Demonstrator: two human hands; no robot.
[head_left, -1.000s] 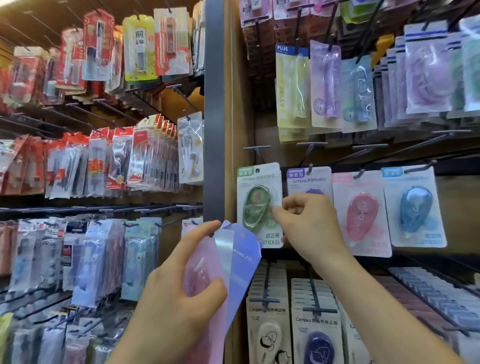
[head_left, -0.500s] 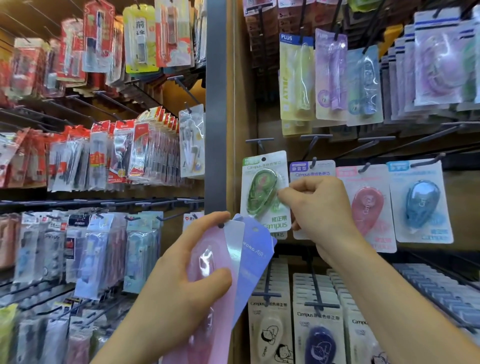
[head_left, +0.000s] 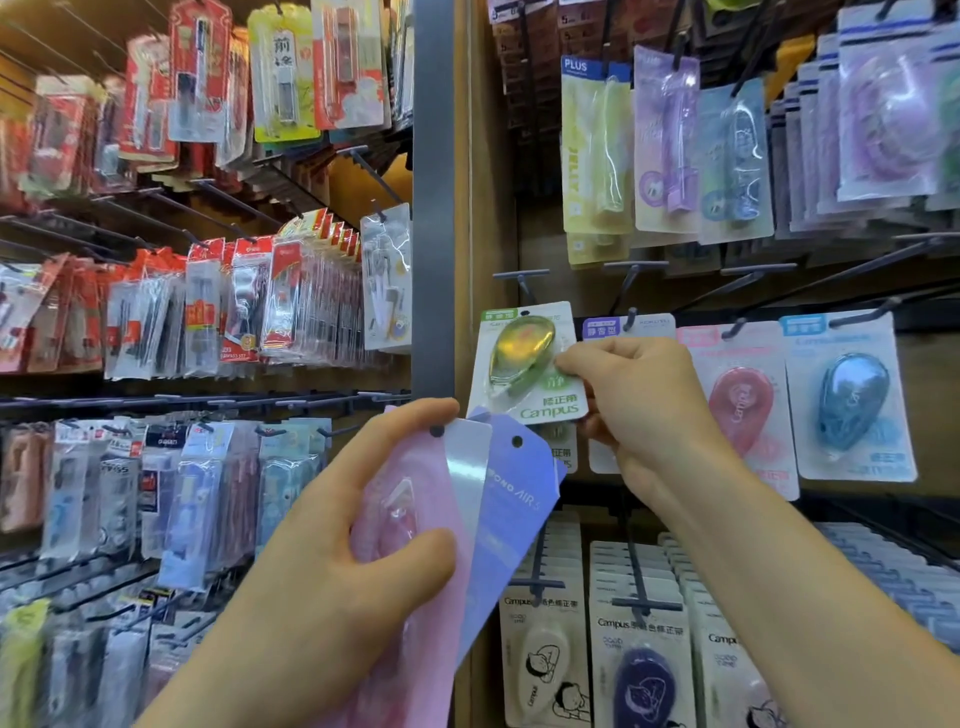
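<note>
My right hand (head_left: 631, 410) pinches the right edge of a green Campus correction-tape pack (head_left: 524, 364), which is tilted and sits below its black hook (head_left: 522, 280). Another pack of the same kind hangs behind it, mostly hidden. My left hand (head_left: 332, 561) grips a fan of three flat packs: a pink one (head_left: 410, 499) in front, a pale grey one (head_left: 465, 467) and a purple one (head_left: 511, 499) behind. Thumb lies across the pink pack's face.
Pink (head_left: 740, 400) and blue (head_left: 852, 400) Campus tapes hang to the right on pegs. White Campus packs (head_left: 545, 660) fill the row below. A grey post (head_left: 434, 197) divides the racks; red-carded stationery (head_left: 234, 306) hangs on the left wall. Black pegs stick out toward me.
My right hand has drawn the green pack toward me and tilted it, off its flat hanging position. The left hand with its three packs stays about where it was.
</note>
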